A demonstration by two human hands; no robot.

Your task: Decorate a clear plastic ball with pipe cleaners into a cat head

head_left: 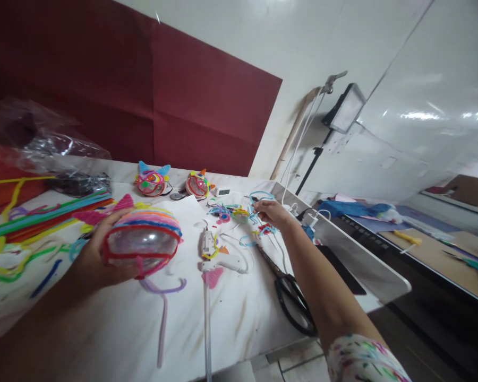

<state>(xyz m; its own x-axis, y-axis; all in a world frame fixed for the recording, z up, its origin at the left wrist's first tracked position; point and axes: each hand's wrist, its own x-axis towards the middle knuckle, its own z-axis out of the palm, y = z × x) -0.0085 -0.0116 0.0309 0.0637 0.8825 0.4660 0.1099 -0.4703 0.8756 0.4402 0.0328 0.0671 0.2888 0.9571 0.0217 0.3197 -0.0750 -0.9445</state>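
We hold the clear ball (145, 241) in our left hand (93, 257), with the fingers curled around its left side, the thumb above and the other fingers below. The ball is above the left-centre part of the worktop (239, 318). Its top carries rows of coloured fuzzy stems, and a red stem outlines its clear front. We extend our right hand (273, 212) to the far side of the worktop, with its fingertips drawn together at a group of light blue stems (263, 194); we cannot tell whether they pinch one.

Between the hands, a white glue gun (225, 261) lies on its side, with a long pale glue stick (207, 329) extending toward us. A pink piece (213, 277) lies beside the gun. A purple stem (163, 318) with a curved top lies below the ball. Near our right forearm, black-handled scissors (292, 300) lie with the blades pointing away from us.

Farther out, two decorated balls (150, 182) stand near the wall, with a small white display (223, 192) to their right. To the left of the held ball, we see a bundle of coloured stems (63, 212) and, behind it, a transparent plastic bag (43, 140).
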